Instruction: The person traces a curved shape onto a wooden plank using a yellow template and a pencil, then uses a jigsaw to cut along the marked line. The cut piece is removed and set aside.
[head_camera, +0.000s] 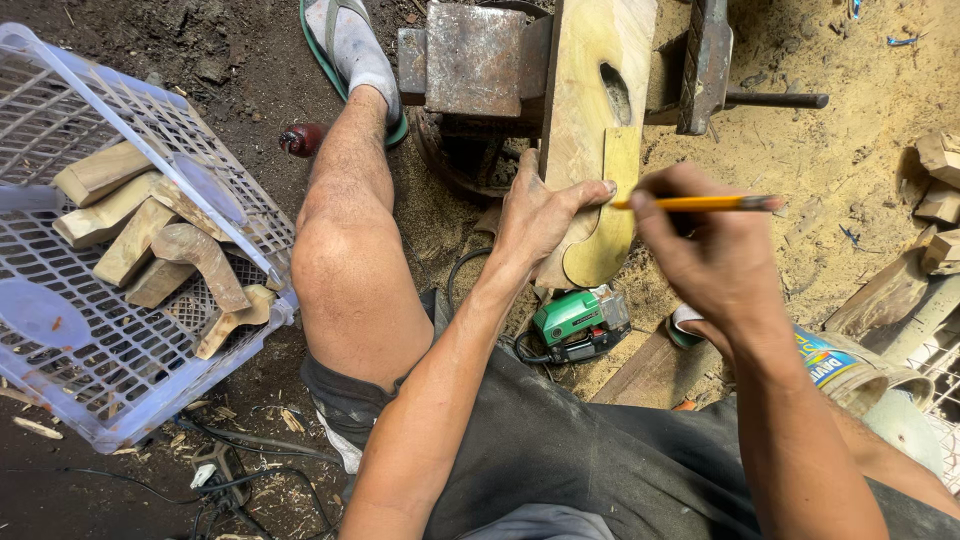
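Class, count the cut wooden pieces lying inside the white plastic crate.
7, perhaps more hidden. In the crate: top block, long block, slanted block, lower block, curved piece, thin strip, pale piece by the rim.
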